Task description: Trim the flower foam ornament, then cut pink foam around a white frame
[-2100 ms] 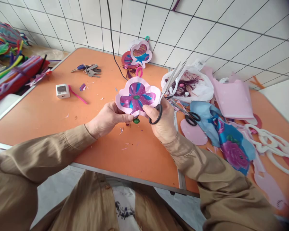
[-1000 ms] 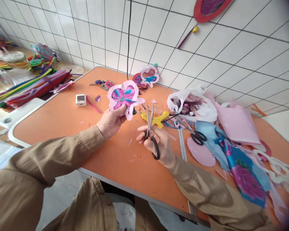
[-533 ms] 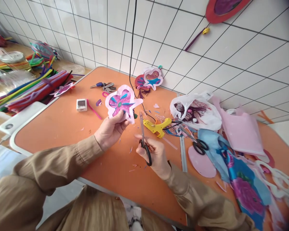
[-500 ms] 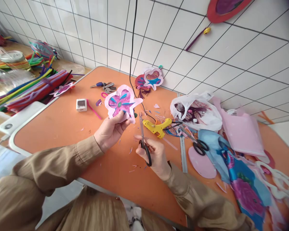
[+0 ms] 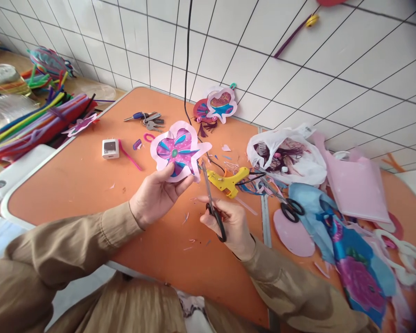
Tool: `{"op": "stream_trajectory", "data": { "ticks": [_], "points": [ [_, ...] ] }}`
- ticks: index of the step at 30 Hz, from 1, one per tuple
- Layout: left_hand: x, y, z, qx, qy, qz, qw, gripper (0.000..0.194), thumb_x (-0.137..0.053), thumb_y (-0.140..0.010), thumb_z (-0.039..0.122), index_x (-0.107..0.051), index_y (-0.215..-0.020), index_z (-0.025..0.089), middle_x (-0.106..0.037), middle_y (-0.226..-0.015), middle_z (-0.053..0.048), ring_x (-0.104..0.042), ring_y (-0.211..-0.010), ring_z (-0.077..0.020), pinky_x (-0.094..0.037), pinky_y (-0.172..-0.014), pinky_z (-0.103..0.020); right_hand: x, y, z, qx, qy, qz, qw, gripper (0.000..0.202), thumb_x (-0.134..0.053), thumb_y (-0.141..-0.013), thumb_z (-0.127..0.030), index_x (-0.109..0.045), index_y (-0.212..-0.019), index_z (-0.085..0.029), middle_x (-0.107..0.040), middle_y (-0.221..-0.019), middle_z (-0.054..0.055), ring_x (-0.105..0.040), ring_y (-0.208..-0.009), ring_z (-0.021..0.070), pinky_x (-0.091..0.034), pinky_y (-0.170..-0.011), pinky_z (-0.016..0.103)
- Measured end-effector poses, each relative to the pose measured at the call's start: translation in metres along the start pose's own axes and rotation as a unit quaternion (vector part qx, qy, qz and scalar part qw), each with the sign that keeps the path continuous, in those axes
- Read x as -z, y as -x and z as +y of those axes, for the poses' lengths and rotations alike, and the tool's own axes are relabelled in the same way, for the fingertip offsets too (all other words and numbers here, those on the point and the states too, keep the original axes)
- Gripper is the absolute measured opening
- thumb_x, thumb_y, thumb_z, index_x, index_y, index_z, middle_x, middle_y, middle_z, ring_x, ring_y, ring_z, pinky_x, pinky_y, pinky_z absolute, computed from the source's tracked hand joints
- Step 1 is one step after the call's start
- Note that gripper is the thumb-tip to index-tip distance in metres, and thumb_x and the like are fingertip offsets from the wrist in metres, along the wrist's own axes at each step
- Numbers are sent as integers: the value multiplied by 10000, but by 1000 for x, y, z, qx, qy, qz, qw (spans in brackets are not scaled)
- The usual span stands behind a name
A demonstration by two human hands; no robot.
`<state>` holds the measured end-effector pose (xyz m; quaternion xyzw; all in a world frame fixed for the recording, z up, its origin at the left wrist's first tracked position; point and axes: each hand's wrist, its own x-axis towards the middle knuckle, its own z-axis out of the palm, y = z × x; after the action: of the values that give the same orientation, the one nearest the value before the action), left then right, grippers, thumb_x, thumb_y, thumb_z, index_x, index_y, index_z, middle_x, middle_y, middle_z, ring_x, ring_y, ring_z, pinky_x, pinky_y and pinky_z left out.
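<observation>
My left hand (image 5: 159, 194) pinches the lower edge of a pink butterfly-like fabric cutout (image 5: 177, 150), which has a magenta and blue patterned centre and a wavy pale pink border. In my right hand (image 5: 232, 224) is a pair of black-handled scissors (image 5: 216, 222), blades pointing up. The blade tips are close to the cutout's lower right edge; whether they touch it I cannot tell. Just right of the blades lies a yellow glue gun (image 5: 229, 180) on the orange table (image 5: 201, 291).
Behind are keys (image 5: 149, 118), a white charger (image 5: 110, 149) and finished ornaments (image 5: 222, 104) against the tiled wall. To the right lie a plastic bag (image 5: 298, 162), a second pair of scissors (image 5: 291, 210), a pink oval (image 5: 293, 233) and floral fabric (image 5: 360, 277). Pipe cleaners (image 5: 48, 125) fill the left side.
The cutout has turned slightly and now faces me more. My right hand with the scissors has shifted a little to the right in view. The camera view has also shifted slightly.
</observation>
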<state>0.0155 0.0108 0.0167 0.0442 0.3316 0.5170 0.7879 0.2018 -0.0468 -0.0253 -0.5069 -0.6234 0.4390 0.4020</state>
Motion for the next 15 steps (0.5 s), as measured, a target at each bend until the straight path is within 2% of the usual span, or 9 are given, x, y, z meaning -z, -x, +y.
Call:
{"op": "stream_trajectory", "data": {
  "ticks": [5,10,13,15],
  "points": [
    [2,0,0,5,-2,-7,1000,254,-550,-1000,146,-681,-782,157,-751,-760,3,-736,-744,-107,-629,-851,-241,0,-1,-4,-15,-19,-20,1000,499,-809,-724,-595,-786,-919,-136,-516,-601,-12,-457,-531,114,-443,-511,251],
    [3,0,-5,1,-4,-19,1000,205,-590,-982,131,-690,-806,157,-746,-753,17,-732,-733,-97,-628,-855,-237,-2,-2,-4,-36,-47,-24,998,492,-819,-715,-594,-779,-911,-144,-468,-596,-26,-418,-527,106,-415,-495,245],
    [1,1,-7,-4,5,-2,1000,252,-546,-1006,122,-685,-797,141,-744,-742,15,-733,-717,-90,-631,-831,-227,-2,-2,-3,-43,-71,-31,996,486,-833,-714,-568,-767,-925,-135,-450,-592,-35,-422,-521,101,-386,-490,242],
    [-1,2,-8,-3,11,11,1000,296,-501,-1024,115,-683,-791,131,-743,-742,5,-733,-708,-91,-627,-871,-249,-2,-1,-1,-48,-71,-34,996,508,-823,-728,-571,-758,-964,-126,-472,-596,-32,-443,-519,103,-377,-491,245]
  ]
}}
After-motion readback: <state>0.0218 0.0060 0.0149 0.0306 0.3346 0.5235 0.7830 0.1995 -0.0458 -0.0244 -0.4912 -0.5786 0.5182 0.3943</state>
